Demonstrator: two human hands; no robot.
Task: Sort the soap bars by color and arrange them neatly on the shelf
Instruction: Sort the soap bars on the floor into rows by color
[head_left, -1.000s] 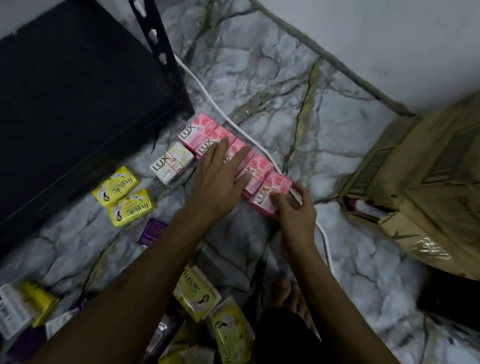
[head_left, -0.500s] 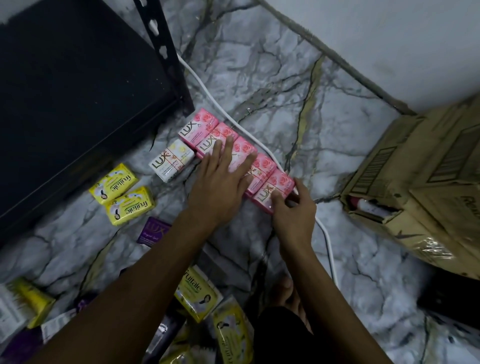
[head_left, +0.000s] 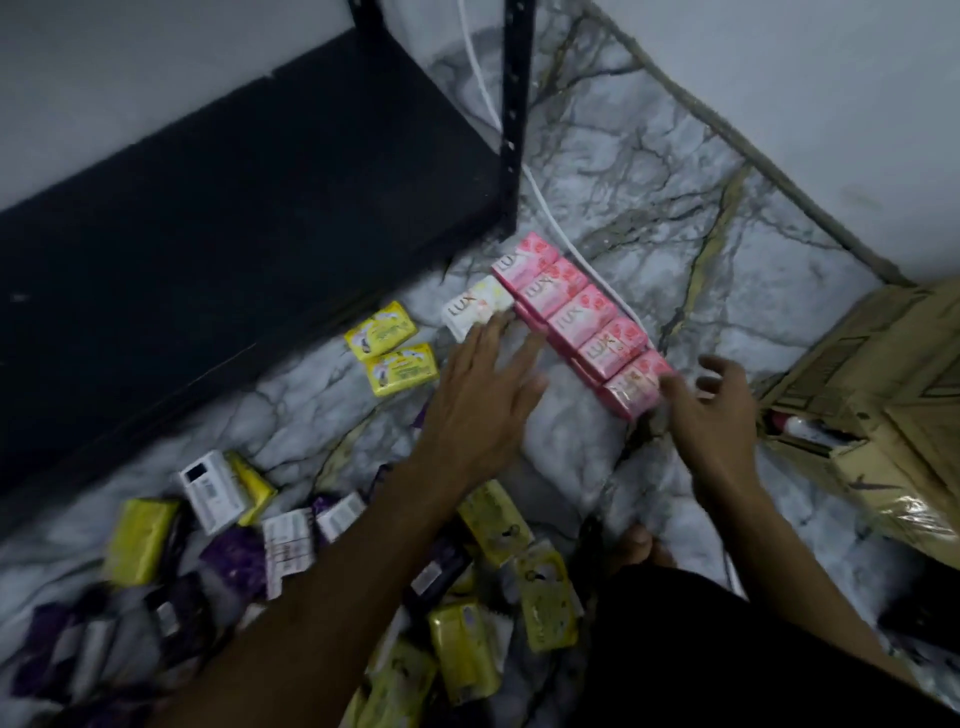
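Note:
Several pink soap bars (head_left: 576, 317) lie in a diagonal double-stacked row on the marble floor beside the black shelf (head_left: 249, 208). A white soap bar (head_left: 475, 306) sits at the row's left, and two yellow soap bars (head_left: 392, 353) lie further left. My left hand (head_left: 483, 405) hovers flat with spread fingers just in front of the row, fingertips near the white bar. My right hand (head_left: 711, 410) is at the row's near end with loosely bent fingers, holding nothing. A jumble of yellow, purple and white bars (head_left: 291, 551) lies at the lower left.
A torn cardboard box (head_left: 878, 415) stands at the right. A white cable (head_left: 550, 218) runs along the floor behind the pink row, past the shelf's perforated upright (head_left: 511, 104). The wall meets the floor at the upper right. My foot (head_left: 636, 545) shows below the hands.
My left hand has lifted off the pink row and drawn back toward me. My right hand has let go of the end bar. The view has tilted, showing more of the shelf and the loose bars.

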